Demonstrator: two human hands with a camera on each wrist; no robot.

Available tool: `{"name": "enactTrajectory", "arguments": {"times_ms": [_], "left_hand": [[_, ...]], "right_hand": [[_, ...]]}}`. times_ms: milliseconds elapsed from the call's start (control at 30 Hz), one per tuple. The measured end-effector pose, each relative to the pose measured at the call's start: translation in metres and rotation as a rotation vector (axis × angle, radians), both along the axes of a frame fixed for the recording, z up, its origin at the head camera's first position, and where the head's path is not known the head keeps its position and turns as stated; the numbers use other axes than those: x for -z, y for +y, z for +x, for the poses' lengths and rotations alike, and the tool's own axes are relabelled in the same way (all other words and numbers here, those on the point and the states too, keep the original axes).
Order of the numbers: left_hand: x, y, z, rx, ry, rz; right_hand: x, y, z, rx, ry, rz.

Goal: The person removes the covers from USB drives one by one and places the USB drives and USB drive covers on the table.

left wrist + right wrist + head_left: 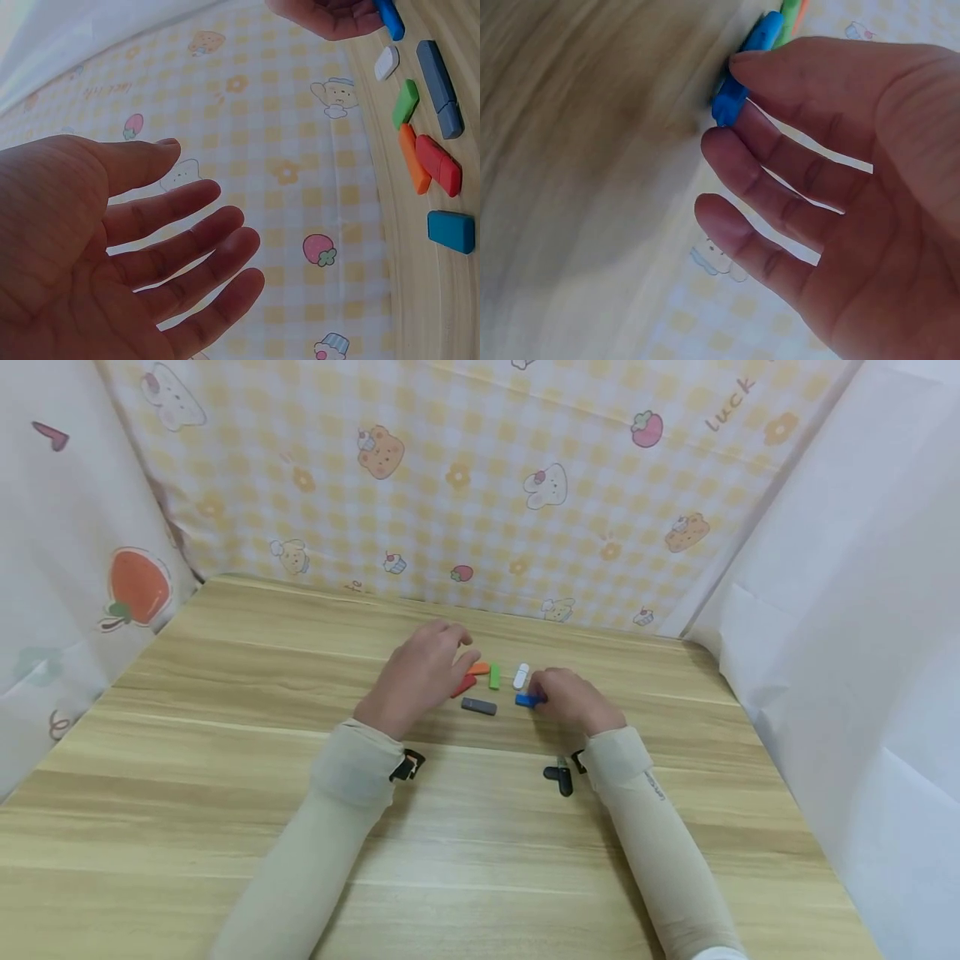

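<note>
My right hand (572, 697) pinches a small blue stick (744, 79), which looks like a USB stick, between thumb and index finger at the tabletop. Its other fingers spread apart. My left hand (142, 247) is held above the table with loosely bent fingers and nothing in them. Below it lie a red stick (438, 165) and an orange stick (415, 159), touching each other. Close by are a green stick (494, 677), a white one (521, 676) and a dark grey one (478, 706). A teal stick (451, 231) shows only in the left wrist view.
Two black pieces (558, 776) lie at an angle to each other beside the right wrist. A wooden table (450, 877) spreads beneath everything. Behind it hangs a yellow checked cloth (480, 527), with a white sheet (847, 610) on the right.
</note>
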State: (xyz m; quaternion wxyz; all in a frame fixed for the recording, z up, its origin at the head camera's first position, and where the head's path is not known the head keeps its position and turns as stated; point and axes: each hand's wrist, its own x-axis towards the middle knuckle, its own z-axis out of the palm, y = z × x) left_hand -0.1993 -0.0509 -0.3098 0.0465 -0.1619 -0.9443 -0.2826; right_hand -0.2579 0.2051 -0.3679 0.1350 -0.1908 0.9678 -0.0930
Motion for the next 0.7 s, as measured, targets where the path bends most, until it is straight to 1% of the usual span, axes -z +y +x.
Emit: {"name": "enactTrajectory", "arguments": {"times_ms": [100,333,567,700], "left_hand": [[0.0,0.001,0.0,0.002,0.008,0.006],[0.001,0.001,0.0,0.001,0.022,0.01],[0.002,0.002,-0.001,0.006,-0.004,0.019],[0.002,0.004,0.0,0.019,-0.018,0.014]], "right_hand": [[-0.003,-0.002,0.002,-0.021,0.013,-0.001],[-0.015,-0.005,0.008,-0.072,0.09,-0.04],[-0.03,-0.007,0.016,-0.107,0.147,-0.079],[-0.038,-0.009,0.022,-0.109,0.176,-0.098]]}}
